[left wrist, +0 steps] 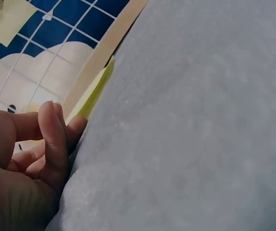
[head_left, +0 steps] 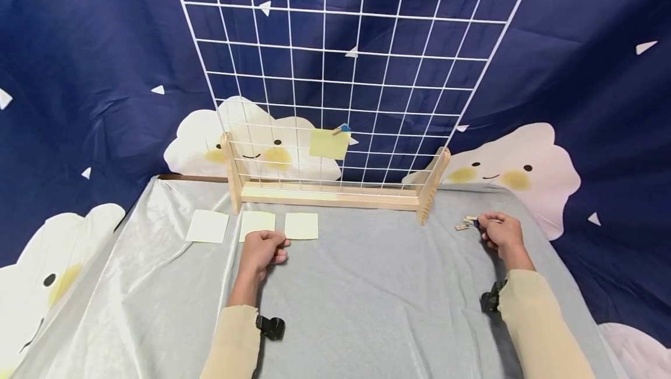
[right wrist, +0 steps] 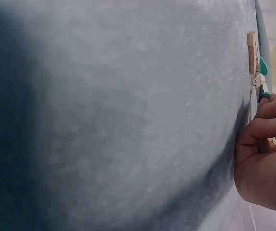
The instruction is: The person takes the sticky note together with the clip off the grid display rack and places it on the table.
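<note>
My left hand [head_left: 264, 251] hovers low over the cloth with loosely curled fingers, fingertips right at the near left corner of a pale yellow sticky note [head_left: 302, 226]. Under and behind that hand lies a second yellow note [head_left: 257, 221], partly covered. In the left wrist view, one note [left wrist: 93, 94] has its far corner curling up. At the right, my right hand [head_left: 501, 231] pinches a small wooden clothespin with a dark decoration [head_left: 476, 223], mostly hidden by the fingertips. Other mini clothespins [right wrist: 252, 53] lie beside it, one with a green decoration [right wrist: 263, 66].
A white wire grid [head_left: 367, 82] stands in a wooden base [head_left: 330, 195] at the back. A clothespin with a blue decoration [head_left: 343, 128] holds a yellow note [head_left: 329, 145] on it. A whiter note [head_left: 208, 226] lies at the left on the grey cloth [head_left: 367, 297].
</note>
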